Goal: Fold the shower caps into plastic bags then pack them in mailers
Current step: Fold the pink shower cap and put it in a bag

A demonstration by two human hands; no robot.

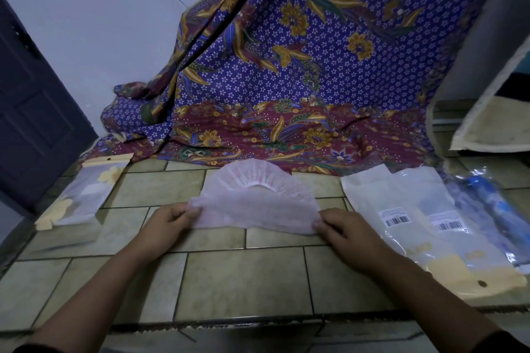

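Your left hand (167, 222) and right hand (341, 228) each pinch one lower corner of the pink shower cap (255, 203) at frame centre, on the tiled counter (243, 281).

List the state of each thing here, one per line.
Pink pleated shower cap: folded in half, spread on the tiled counter.
Left hand: pinches the cap's left corner.
Right hand: pinches the cap's right corner.
Clear yellow-topped plastic bags, right: lying flat, overlapping.
Clear yellow-topped bag, left: lying flat, contents blurred.
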